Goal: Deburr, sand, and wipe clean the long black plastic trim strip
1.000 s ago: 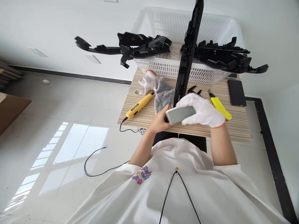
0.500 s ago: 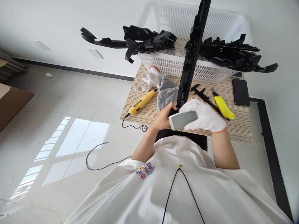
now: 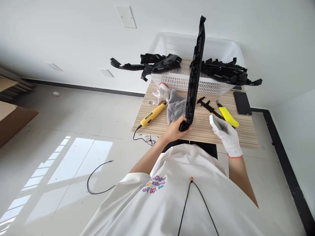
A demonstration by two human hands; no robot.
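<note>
My bare left hand [image 3: 175, 129] grips the lower end of a long black plastic trim part [image 3: 193, 82], which rises away from me past the white basket's front. In its white glove, my right hand [image 3: 227, 134] is closed around a flat rectangular block [image 3: 215, 123] with a white edge and a grey face. The block is held to the right of the trim part and apart from it. Beside the left hand lies a grey cloth [image 3: 176, 106]. Past the right hand are a black caliper [image 3: 208, 106] and a yellow utility knife [image 3: 228, 116].
A white plastic basket [image 3: 169, 78] at the back of the wooden table [image 3: 201, 132] bears more black plastic parts [image 3: 223, 71]. A yellow corded tool [image 3: 153, 114] and a white glove [image 3: 161, 94] lie left, a black phone [image 3: 242, 103] right. A cable [image 3: 98, 168] crosses the floor.
My right hand has drawn the block off the trim part's lower end, to the right, and turned it. The left hand keeps its grip. The camera view has shifted.
</note>
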